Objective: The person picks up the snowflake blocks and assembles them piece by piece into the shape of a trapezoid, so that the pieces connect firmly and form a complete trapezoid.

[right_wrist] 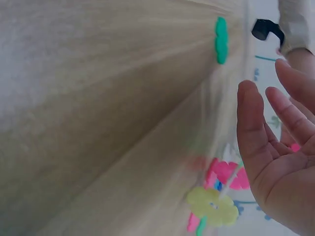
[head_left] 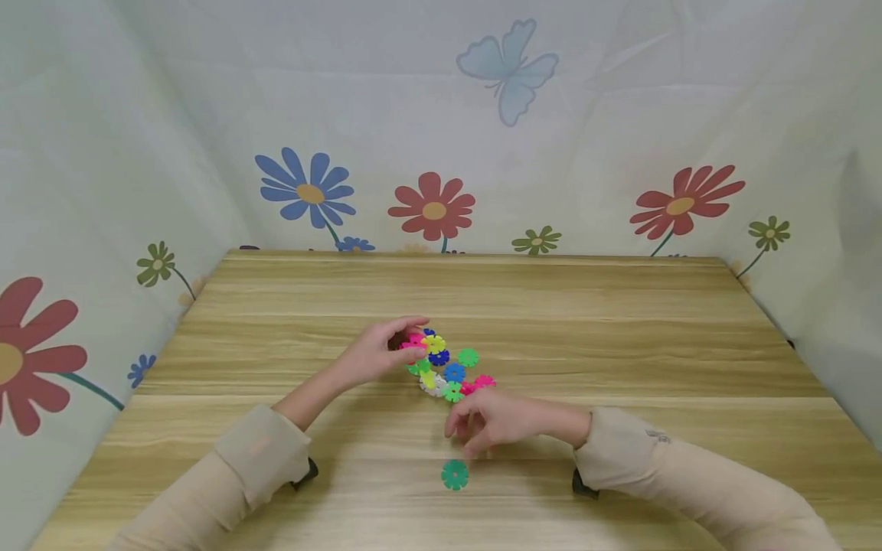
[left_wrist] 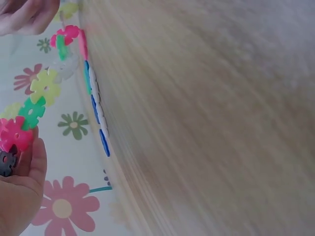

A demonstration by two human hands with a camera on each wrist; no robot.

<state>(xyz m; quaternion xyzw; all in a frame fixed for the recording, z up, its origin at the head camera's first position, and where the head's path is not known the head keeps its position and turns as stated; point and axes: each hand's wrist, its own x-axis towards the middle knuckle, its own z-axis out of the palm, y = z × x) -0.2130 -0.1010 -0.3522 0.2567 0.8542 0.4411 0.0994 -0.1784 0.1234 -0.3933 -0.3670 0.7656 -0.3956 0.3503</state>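
Note:
In the head view my left hand (head_left: 368, 353) grips the far end of a chain of interlocking snowflake discs, with fingers behind and thumb in front. The left wrist view shows a pink disc (left_wrist: 15, 133) at that hand's palm beside a dark disc (left_wrist: 7, 163). Green (left_wrist: 32, 112), yellow (left_wrist: 45, 87) and clear discs (left_wrist: 65, 68) run on from there. Close by the chain's near end is my right hand (head_left: 494, 418), its fingers loosely bent with nothing between them. A teal disc (head_left: 455, 475) lies apart on the table, just in front of that hand.
Loose discs, among them a green one (head_left: 468, 357) and a blue one (head_left: 455, 373), lie flat beside the chain on the wood-grain table (head_left: 620, 321). Behind the table hangs a white cloth (head_left: 386, 99) printed with flowers and a butterfly.

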